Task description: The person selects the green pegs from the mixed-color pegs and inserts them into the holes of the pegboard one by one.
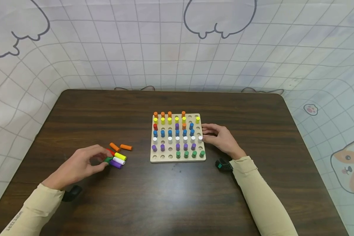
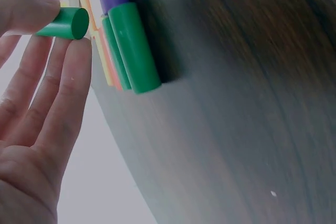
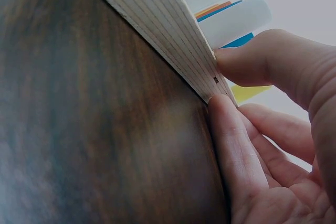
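My left hand point(image 1: 81, 164) pinches a short green peg point(image 2: 63, 23) between thumb and fingertips, over a small group of loose pegs at the table's left. Among these are a purple peg point(image 1: 115, 164), a white peg point(image 1: 119, 160), a yellow peg point(image 1: 120, 156) and more green pegs point(image 2: 136, 48). The wooden pegboard point(image 1: 166, 160) lies flat at the middle, with coloured pegs standing in rows and several holes bare. At its right side is my right hand point(image 1: 222, 138), fairly straight fingers and thumb touching the board's edge point(image 3: 152, 17) beside a white peg.
Two orange pegs point(image 1: 126, 147) lie just beyond the loose group. The dark wood table point(image 1: 177, 203) reaches a patterned white cloth point(image 1: 171, 49) at the back and sides. Each wrist wears a black band point(image 1: 223, 165).
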`<state>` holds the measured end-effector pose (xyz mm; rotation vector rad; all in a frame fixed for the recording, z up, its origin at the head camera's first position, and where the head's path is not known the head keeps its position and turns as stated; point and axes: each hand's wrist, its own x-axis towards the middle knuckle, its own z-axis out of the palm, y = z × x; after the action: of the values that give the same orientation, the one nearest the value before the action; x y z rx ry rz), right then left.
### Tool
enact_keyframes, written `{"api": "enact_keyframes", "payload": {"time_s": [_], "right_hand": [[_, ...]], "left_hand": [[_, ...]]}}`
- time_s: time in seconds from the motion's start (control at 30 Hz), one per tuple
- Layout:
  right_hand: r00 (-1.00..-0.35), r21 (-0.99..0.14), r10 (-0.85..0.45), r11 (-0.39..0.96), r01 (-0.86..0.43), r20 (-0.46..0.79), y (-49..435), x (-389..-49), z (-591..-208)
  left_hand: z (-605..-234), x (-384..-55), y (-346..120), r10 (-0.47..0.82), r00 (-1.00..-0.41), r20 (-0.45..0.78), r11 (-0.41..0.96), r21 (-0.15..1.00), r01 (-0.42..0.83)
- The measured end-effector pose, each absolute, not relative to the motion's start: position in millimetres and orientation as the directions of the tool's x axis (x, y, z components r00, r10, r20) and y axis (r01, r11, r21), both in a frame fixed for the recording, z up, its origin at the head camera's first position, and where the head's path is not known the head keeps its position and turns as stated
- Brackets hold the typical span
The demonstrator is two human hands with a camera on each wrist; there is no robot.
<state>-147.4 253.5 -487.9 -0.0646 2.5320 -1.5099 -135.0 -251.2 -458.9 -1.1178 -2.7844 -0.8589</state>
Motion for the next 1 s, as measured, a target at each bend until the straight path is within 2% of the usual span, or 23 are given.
{"api": "enact_keyframes", "payload": {"time_s": [0.33,0.6,0.83,1.0], "right_hand": [[-0.981,-0.871,-0.134,0.488,0.06,-0.142,254,-147,-489],[-0.982,-0.868,-0.135,0.494,0.052,-0.135,254,-147,-489],[-0.983,-0.869,-0.13,0.492,0.052,-0.132,255,-147,-489],[-0.982,-0.867,-0.128,0.495,0.055,-0.135,255,-147,-489]], "left_hand": [[-460,-135,-238,0.616,-0.748,0.246,0.547,0.55,0.631],[-462,-137,-228,0.621,-0.739,0.26,0.542,0.539,0.645],[-460,-137,-214,0.609,-0.763,0.216,0.566,0.556,0.609],[-461,-137,-204,0.617,-0.749,0.241,0.533,0.573,0.623]]}}
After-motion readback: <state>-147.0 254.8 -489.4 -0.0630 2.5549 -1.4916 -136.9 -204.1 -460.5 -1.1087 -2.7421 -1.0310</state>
